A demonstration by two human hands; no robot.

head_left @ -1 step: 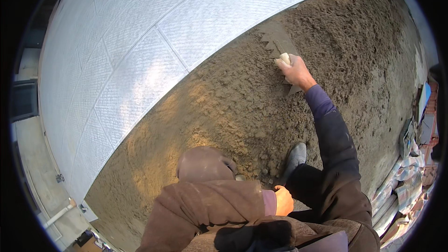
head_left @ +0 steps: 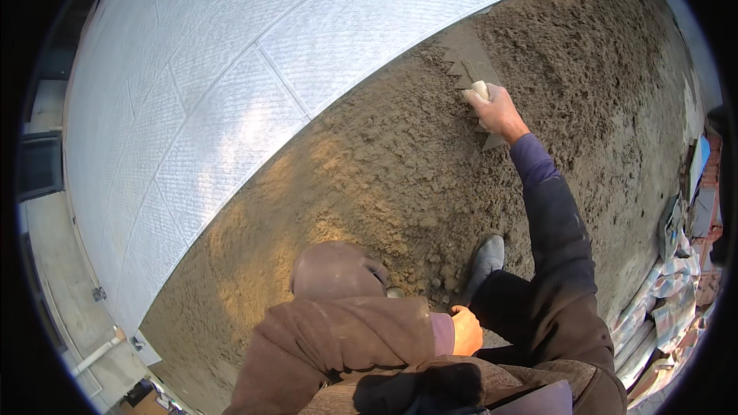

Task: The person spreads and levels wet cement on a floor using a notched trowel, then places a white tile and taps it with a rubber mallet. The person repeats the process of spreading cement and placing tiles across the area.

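Note:
My right hand (head_left: 498,111) is closed around the pale handle of a notched trowel (head_left: 469,58). The trowel's flat, mortar-smeared blade has big saw-like teeth along its left side and lies on the rough grey-brown mortar bed (head_left: 400,154), close to the edge of the pale paving. My left hand (head_left: 467,330) rests low by my legs with its fingers curled in; the inside of that hand is hidden. Near it are my bent knee (head_left: 338,270) and a grey shoe (head_left: 486,261) standing on the mortar.
Light grey ribbed slabs (head_left: 369,38) with joint lines border the mortar along a diagonal edge on the left. At the right rim lie a crumpled checked sheet (head_left: 673,284) and reddish bricks (head_left: 709,215). A white pipe (head_left: 98,353) shows at the lower left.
My right hand and the trowel have shifted a little to the right and slightly farther away across the mortar. My left hand has stayed in place.

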